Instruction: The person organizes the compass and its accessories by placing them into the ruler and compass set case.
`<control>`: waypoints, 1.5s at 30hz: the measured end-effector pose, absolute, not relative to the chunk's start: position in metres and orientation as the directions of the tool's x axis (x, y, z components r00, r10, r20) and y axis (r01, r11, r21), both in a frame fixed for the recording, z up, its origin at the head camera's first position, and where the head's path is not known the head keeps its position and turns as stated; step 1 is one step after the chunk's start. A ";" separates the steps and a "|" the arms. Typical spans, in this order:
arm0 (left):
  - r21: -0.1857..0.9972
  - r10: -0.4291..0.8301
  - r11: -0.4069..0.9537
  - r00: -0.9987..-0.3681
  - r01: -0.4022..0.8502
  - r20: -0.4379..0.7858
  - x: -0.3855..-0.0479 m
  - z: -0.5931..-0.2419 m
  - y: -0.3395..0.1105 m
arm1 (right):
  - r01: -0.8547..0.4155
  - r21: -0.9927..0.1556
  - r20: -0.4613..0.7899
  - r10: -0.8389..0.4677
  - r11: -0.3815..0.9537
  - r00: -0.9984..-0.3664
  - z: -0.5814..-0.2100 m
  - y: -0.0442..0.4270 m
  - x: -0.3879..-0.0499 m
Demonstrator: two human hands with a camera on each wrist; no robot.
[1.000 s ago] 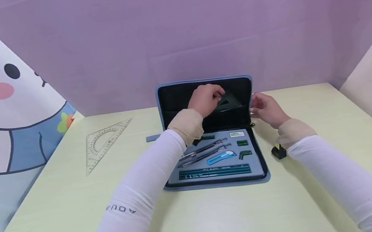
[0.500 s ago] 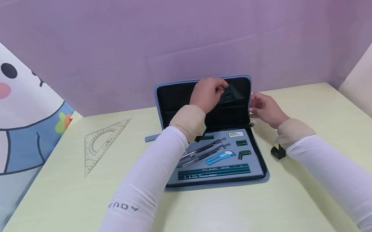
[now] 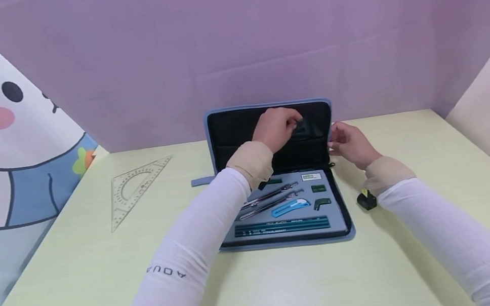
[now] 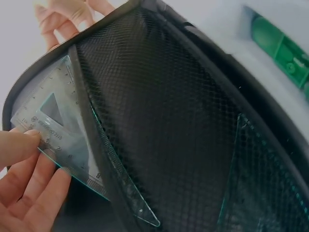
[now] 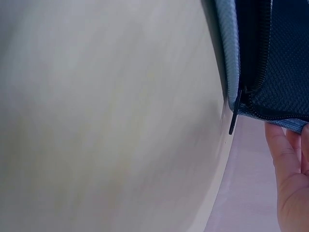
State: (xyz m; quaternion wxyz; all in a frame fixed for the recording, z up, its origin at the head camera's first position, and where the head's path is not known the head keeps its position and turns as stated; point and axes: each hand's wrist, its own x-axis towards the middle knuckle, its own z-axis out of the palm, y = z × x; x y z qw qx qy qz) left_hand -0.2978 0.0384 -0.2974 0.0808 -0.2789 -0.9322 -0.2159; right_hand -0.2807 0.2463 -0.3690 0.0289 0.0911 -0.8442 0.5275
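A blue zip case stands open on the table, its black lid upright. My left hand pinches a clear set square between thumb and fingers at the lid's right half. Part of the set square lies behind the mesh pocket, its far tip showing through the mesh. Another clear piece with green edges is inside the pocket. My right hand holds the lid's right edge; in the right wrist view its fingers touch the blue rim near the zip pull.
In the case's grey insert lie several green pencils, a blue utility knife, two metal compasses, a white eraser and small green pieces. A clear triangular protractor ruler lies on the table at left.
My left hand rises slightly with the set square, then comes a little lower and farther right, with less of the set square visible. The right hand keeps its place on the lid's edge.
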 end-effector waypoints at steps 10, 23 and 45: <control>0.329 0.517 0.761 -0.830 0.558 0.211 -0.298 -0.309 0.045 | -0.169 -0.884 0.129 -0.121 0.435 -0.984 -0.368 0.246 -0.281; 0.350 0.519 0.772 -0.844 0.531 0.138 -0.299 -0.317 0.042 | -0.157 -0.879 0.115 -0.118 0.451 -0.986 -0.369 0.246 -0.283; 0.308 0.490 0.820 -0.870 0.483 0.060 -0.289 -0.326 0.047 | -0.154 -0.868 0.109 -0.122 0.472 -0.987 -0.368 0.244 -0.284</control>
